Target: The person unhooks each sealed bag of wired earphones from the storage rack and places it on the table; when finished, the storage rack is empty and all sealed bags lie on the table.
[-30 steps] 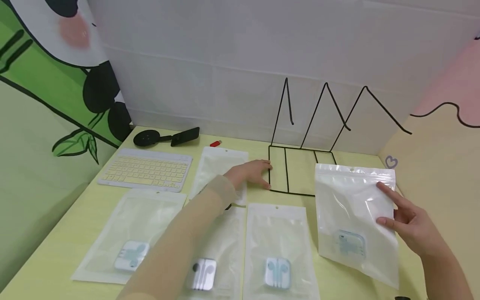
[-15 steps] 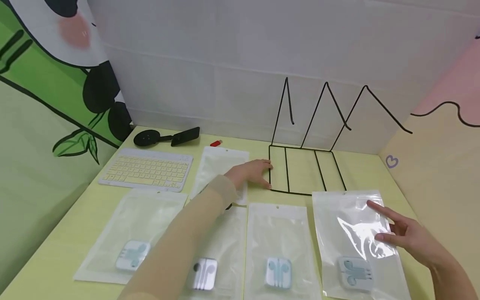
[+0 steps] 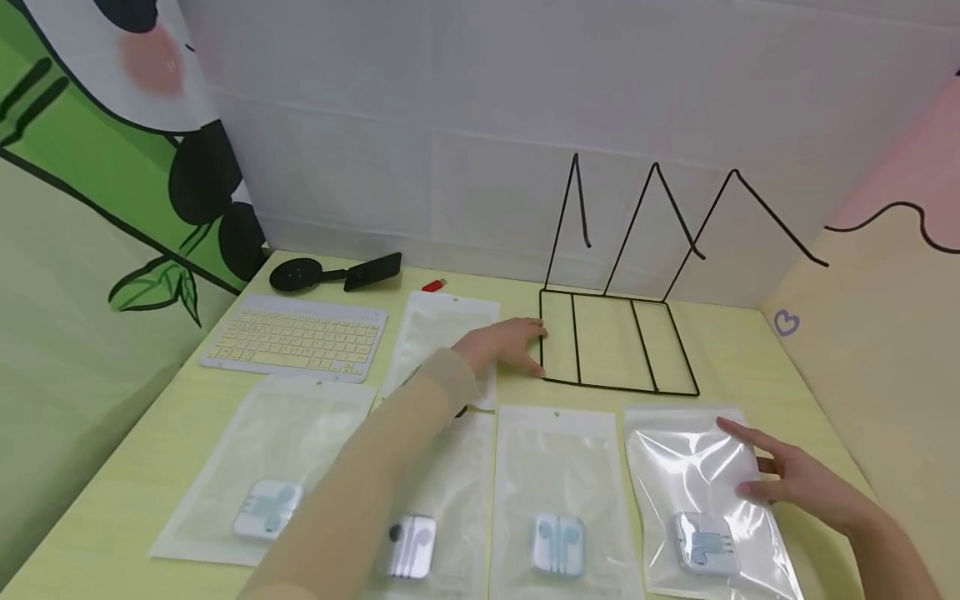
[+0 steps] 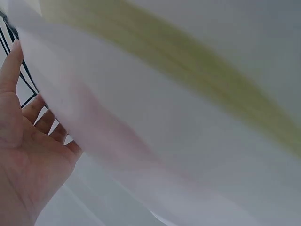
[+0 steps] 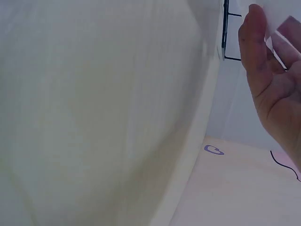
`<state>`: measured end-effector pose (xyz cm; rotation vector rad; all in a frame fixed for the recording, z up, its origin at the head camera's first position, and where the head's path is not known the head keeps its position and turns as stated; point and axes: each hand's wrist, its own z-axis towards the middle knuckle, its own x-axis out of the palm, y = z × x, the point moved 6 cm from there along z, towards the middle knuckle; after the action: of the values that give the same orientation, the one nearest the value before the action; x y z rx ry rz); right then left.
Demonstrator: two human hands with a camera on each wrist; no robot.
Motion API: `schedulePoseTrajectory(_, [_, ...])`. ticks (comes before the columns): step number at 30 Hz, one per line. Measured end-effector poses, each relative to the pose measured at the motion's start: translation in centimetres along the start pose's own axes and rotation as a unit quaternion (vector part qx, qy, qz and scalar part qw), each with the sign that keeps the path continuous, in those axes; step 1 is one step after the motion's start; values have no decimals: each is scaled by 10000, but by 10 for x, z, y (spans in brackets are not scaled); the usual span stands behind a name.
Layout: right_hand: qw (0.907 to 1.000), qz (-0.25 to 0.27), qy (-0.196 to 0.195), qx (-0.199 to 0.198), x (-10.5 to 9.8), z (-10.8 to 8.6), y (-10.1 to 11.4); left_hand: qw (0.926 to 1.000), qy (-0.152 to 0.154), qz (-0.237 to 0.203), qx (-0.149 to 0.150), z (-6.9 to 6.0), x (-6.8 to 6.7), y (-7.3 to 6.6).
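Observation:
My left hand (image 3: 504,343) reaches to the black wire rack (image 3: 613,388), its thumb and fingertips touching the left rail. In the left wrist view its fingers (image 4: 44,123) look fairly straight and spread. At the right, my right hand (image 3: 795,477) pinches the right edge of a white zip-lock bag (image 3: 667,467). Inside that bag shows a clear case of wired earphones (image 3: 707,543). Two more such bags lie left of it, one white bag (image 3: 555,475) beside it and one bag (image 3: 285,433) farther left. My left forearm partly covers another bag (image 3: 465,492) between them.
Behind the left wrist lies a white bag (image 3: 442,329). A white keyboard (image 3: 298,337), a black round-headed object (image 3: 297,274) and a red USB stick (image 3: 433,285) sit toward the back left. The rack's tall wire hooks (image 3: 656,167) rise before the white backdrop.
My right hand has lowered the bag from in front of the rack down toward the table, uncovering the rack's right side. The left hand stays at the rack's left rail.

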<state>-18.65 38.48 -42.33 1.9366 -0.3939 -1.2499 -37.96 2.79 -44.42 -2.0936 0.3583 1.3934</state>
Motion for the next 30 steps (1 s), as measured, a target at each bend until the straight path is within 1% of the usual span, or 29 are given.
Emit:
schedulePoseTrajectory(3, [9987,307,395,86,6,4,-6,10000,7,5,-21,0,0,-1])
schedulePoseTrajectory(6, [9963,472,722,22,11,7,-6,10000,35,28,-44,-1,0,-2])
schedulePoseTrajectory(8, [9951,503,848,-57,13,8,-5,10000,43,28,-54,0,0,-2])
schedulePoseTrajectory(10, [9950,465,874,-91,13,8,-5,10000,50,18,-63,0,0,-2])
schedulePoseTrajectory(13, [9967,283,763,21,11,7,-5,9999,57,-61,-75,2,0,-2])
schedulePoseTrajectory(16, [9978,-25,634,208,8,8,-7,9999,75,-93,-107,4,0,-2])
schedulePoseTrajectory(19, [9977,-293,504,354,6,10,-9,9998,108,-34,-161,7,0,-2])
schedulePoseTrajectory(22, [9973,-584,332,312,4,13,-8,9996,164,76,-215,9,1,-1])
schedulePoseTrajectory(25, [9951,-946,228,151,2,16,-6,9994,224,121,-247,11,1,-2])
schedulePoseTrajectory(28, [9924,-1218,198,25,-2,19,-1,9993,253,127,-254,11,1,-2])
schedulePoseTrajectory(30, [9900,-1402,157,-88,-8,22,7,9993,231,88,-270,11,1,-1])
